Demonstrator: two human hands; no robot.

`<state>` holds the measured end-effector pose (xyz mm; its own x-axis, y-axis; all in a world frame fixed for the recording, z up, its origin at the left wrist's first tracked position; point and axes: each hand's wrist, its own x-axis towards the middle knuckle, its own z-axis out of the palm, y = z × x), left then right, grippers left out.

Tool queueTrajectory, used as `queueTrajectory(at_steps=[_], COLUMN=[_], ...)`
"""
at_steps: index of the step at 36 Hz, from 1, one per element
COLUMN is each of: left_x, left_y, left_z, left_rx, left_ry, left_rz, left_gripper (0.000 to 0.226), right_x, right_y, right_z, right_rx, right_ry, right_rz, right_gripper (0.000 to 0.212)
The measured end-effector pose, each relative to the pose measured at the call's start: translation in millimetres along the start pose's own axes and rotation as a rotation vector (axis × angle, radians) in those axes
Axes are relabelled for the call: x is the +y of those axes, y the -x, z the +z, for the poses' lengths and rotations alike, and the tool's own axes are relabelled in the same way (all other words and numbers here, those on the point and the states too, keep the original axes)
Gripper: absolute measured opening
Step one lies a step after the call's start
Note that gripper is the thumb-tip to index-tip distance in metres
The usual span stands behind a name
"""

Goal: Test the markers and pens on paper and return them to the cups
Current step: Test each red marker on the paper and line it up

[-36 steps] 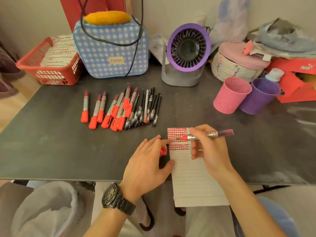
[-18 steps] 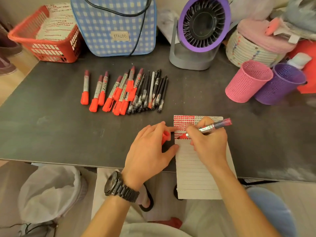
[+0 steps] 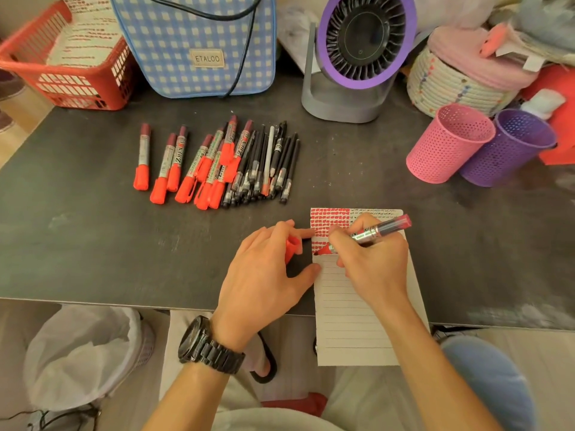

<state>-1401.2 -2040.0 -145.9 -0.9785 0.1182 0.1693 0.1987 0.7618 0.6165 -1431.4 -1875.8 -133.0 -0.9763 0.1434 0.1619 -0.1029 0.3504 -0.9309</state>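
Observation:
A lined paper sheet (image 3: 351,306) lies at the table's front edge, its top covered in red marks. My right hand (image 3: 370,262) grips an uncapped red marker (image 3: 379,231), tip touching the paper at its left edge. My left hand (image 3: 264,275) rests on the table beside the sheet, index finger and thumb touching the paper, with the marker's red cap (image 3: 292,247) held under its fingers. A row of red markers (image 3: 189,166) and black pens (image 3: 267,166) lies on the table's middle left. A pink cup (image 3: 448,144) and a purple cup (image 3: 510,147) stand at the right.
At the table's back stand a red basket (image 3: 62,66) of papers, a blue checked bag (image 3: 199,45), a purple fan (image 3: 361,54) and a woven basket (image 3: 451,82). A white-lined bin (image 3: 84,353) sits on the floor under the table's front left.
The view has tilted down and closer. My right hand has brought the marker tip lower, to the bottom row of red marks. The left hand stays beside the paper.

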Motion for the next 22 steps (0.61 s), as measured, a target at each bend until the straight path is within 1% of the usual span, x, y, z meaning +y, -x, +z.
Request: queueTrajectory(at_steps=[13, 22], left_x=[-2.2, -1.7], left_y=[-0.9, -1.0], left_z=[2.1, 1.8], left_rx=[0.003, 0.003], left_ry=[-0.018, -0.02], left_rz=[-0.009, -0.01], left_gripper=[0.04, 0.041], right_x=[2.1, 1.1], right_y=[-1.1, -0.3], right_z=[1.0, 1.1], right_rx=[-0.016, -0.016], right_ry=[0.045, 0.064], right_rz=[-0.012, -0.004], right_gripper=[0.03, 0.031])
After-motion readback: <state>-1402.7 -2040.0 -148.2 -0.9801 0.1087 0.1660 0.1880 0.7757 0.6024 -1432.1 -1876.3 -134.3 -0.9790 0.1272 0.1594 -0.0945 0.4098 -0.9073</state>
